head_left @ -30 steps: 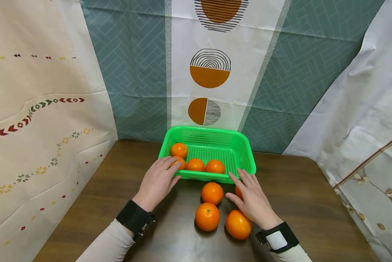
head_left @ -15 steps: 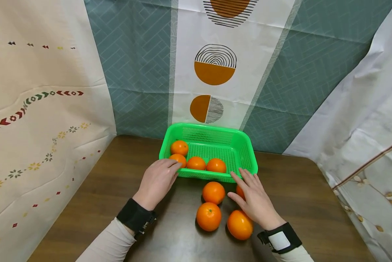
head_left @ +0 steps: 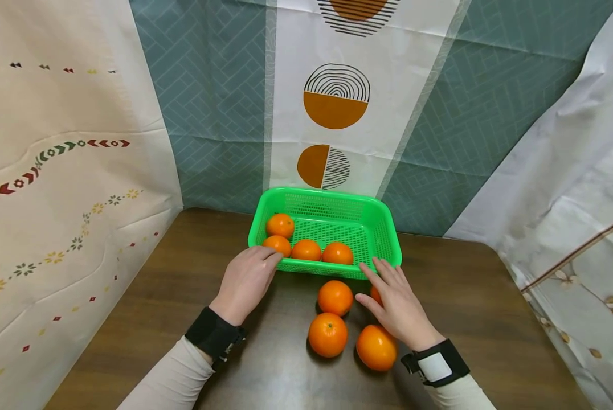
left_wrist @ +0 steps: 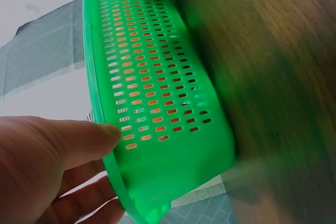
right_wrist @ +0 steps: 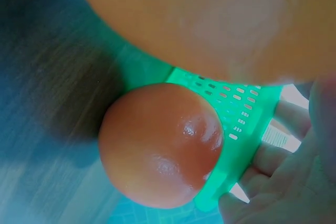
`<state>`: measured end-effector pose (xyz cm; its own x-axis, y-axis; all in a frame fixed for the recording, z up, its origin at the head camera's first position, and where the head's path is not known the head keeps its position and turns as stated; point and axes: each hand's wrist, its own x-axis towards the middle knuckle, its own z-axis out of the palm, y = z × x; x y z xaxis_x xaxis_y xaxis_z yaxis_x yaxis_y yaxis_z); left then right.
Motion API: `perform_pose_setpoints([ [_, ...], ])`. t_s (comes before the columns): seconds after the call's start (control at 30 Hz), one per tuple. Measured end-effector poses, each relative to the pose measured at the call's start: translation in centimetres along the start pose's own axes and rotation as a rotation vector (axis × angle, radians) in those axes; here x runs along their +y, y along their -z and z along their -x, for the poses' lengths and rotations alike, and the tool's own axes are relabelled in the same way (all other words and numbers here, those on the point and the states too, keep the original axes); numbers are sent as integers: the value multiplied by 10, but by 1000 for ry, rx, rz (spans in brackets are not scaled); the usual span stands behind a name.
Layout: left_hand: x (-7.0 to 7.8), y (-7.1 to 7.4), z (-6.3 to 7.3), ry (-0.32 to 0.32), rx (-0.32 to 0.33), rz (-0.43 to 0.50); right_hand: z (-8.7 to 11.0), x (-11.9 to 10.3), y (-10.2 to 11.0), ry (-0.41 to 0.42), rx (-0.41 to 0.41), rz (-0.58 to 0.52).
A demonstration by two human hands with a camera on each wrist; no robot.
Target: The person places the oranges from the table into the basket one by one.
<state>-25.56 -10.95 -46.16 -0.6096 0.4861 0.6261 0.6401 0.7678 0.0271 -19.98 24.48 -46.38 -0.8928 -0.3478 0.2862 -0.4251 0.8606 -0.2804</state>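
Observation:
A green plastic basket [head_left: 385,230] with perforated walls stands at the back of the table. Several oranges [head_left: 306,250] lie inside it, along the left and front walls. My left hand [head_left: 245,279] grips the rim at the front left corner; in the left wrist view, the thumb [left_wrist: 86,140] presses the outer wall and the fingers go behind the rim. My right hand [head_left: 401,304] reaches the front right rim with straight, slightly spread fingers. Beneath it an orange [head_left: 375,295] is mostly hidden in the head view; the right wrist view shows an orange [right_wrist: 160,145] beside the basket.
Three more oranges sit in front of the basket: one near the front wall [head_left: 335,298], one closer to me [head_left: 327,335], and one by my right wrist [head_left: 376,348]. The brown table [head_left: 147,319] ends at patterned cloth hangings [head_left: 214,114] behind and beside it.
My left hand's fingers and thumb have closed onto the basket rim from a looser pose. My right hand stays almost where it was. The head view has shifted slightly.

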Motion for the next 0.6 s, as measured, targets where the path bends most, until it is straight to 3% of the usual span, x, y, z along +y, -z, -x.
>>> perform_pose_setpoints([
  [0.6,-2,-1,4,-13,-25,-2,9,-10,9,12,-21,31],
])
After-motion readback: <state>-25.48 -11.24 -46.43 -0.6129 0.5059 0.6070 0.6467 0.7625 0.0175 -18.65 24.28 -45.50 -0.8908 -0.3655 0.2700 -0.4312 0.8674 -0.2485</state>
